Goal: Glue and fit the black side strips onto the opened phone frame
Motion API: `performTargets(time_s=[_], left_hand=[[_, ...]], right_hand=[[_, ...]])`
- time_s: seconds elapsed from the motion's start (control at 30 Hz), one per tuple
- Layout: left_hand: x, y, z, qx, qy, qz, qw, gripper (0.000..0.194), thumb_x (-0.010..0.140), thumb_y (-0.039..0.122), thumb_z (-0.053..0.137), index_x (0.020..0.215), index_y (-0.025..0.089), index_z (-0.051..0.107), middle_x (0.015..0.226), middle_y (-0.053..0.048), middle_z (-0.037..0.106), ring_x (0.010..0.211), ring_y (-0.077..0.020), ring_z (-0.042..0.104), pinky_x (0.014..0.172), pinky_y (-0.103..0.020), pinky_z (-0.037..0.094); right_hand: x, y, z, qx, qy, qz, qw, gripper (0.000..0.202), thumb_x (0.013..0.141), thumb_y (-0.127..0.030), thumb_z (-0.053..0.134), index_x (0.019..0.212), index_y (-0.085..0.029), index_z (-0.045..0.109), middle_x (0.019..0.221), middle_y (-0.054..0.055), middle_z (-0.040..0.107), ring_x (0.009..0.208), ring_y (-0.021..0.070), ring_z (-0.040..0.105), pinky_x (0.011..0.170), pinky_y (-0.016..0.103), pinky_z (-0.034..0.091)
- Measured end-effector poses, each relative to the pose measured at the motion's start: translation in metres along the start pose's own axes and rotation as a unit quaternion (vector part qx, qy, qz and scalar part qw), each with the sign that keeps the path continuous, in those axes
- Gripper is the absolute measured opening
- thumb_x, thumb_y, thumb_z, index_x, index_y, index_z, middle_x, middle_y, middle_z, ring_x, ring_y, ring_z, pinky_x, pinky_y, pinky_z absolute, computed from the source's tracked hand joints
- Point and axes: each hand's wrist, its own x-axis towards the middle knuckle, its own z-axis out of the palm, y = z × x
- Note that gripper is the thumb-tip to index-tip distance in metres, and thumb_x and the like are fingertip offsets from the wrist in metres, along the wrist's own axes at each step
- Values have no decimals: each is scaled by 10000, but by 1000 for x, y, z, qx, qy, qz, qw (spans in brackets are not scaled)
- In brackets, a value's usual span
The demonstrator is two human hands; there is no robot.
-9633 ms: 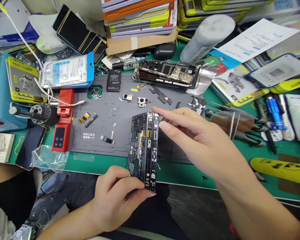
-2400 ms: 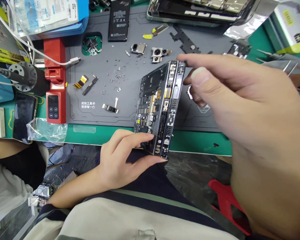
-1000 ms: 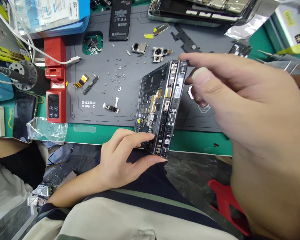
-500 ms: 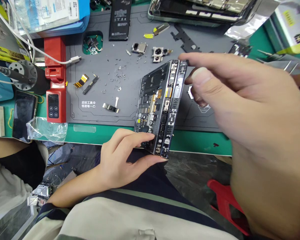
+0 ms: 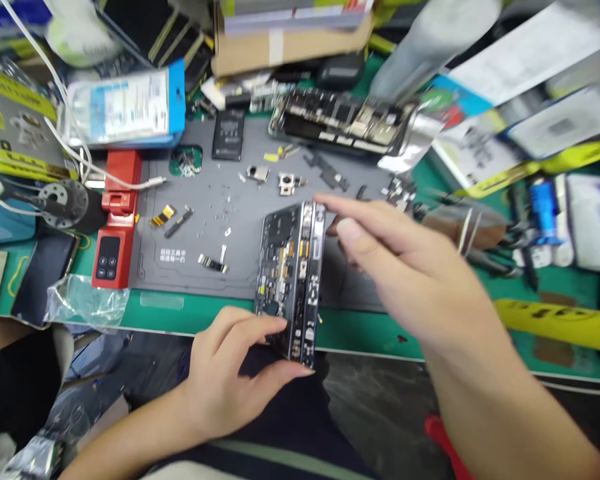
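An opened phone body (image 5: 280, 273) is held on edge above the front of the grey mat (image 5: 150, 267), its circuit board and metal side facing left and up. My left hand (image 5: 235, 373) grips its lower end, thumb under the corner and a finger over the inner side. At the upper corner, my right hand (image 5: 395, 267) touches the frame with its index fingertip; the thumb is bent close by and the other fingers are partly hidden. Small screws, a flex cable (image 5: 213, 263) and a camera module (image 5: 287, 183) lie on the mat.
A red device (image 5: 113, 233) and a white cable stand left. Behind are a black battery (image 5: 228, 135), a larger opened device (image 5: 340, 120) and boxes. Pliers and a yellow strip (image 5: 565, 325) lie right. Another person's leg shows at lower left.
The view has tilted up and drawn back, showing more of the bench's rear and right side. Both hands keep about the same pose on the phone body.
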Motion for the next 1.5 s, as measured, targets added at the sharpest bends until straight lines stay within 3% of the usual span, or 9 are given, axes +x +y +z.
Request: performTargets(time_s=[0.13, 0.23, 0.47, 0.73, 1.0, 1.5], left_hand=[[0, -1, 1, 13, 13, 8, 1000, 331, 1036, 468, 791, 1208, 201, 696, 909, 19, 711, 794, -90, 692, 721, -164, 595], [0, -1, 1, 19, 20, 8, 1000, 320, 1054, 488, 762, 1200, 212, 689, 884, 28, 692, 766, -88, 683, 723, -175, 597], [0, 0, 1, 22, 18, 4, 1000, 316, 1066, 503, 737, 1203, 225, 679, 877, 26, 694, 740, -91, 688, 709, -183, 603], [-1, -1, 2, 19, 21, 4, 1000, 318, 1060, 496, 747, 1214, 227, 675, 879, 21, 710, 730, -97, 691, 693, -190, 609], [1, 0, 1, 21, 23, 4, 999, 312, 1049, 493, 763, 1202, 234, 680, 847, 14, 714, 696, -119, 691, 651, -225, 622], [3, 1, 2, 20, 23, 9, 1000, 314, 1052, 496, 758, 1192, 226, 682, 849, 27, 708, 707, -98, 692, 653, -185, 602]], right_hand=[[3, 4, 0, 9, -11, -3, 1000, 379, 1146, -553, 565, 1462, -441, 742, 1259, 27, 739, 1144, 263, 711, 943, 461, 551], [2, 6, 0, 21, -23, 12, 999, 358, 1146, -595, 567, 1460, -522, 722, 1362, -8, 727, 1275, 267, 680, 964, 434, 530], [2, 7, 1, 24, -27, 19, 999, 338, 1139, -628, 563, 1438, -585, 714, 1370, -37, 732, 1317, 272, 669, 1035, 454, 503], [3, 6, 2, 20, -24, 21, 999, 359, 1134, -619, 567, 1441, -531, 731, 1411, -25, 725, 1371, 287, 656, 1161, 497, 464], [4, 4, 2, 18, -27, 19, 999, 430, 1132, -656, 557, 1458, -444, 741, 1408, 25, 721, 1363, 303, 655, 1046, 469, 538], [3, 2, 1, 13, -19, 15, 1000, 425, 1130, -665, 566, 1454, -453, 740, 1433, 19, 722, 1348, 300, 664, 947, 442, 565]])
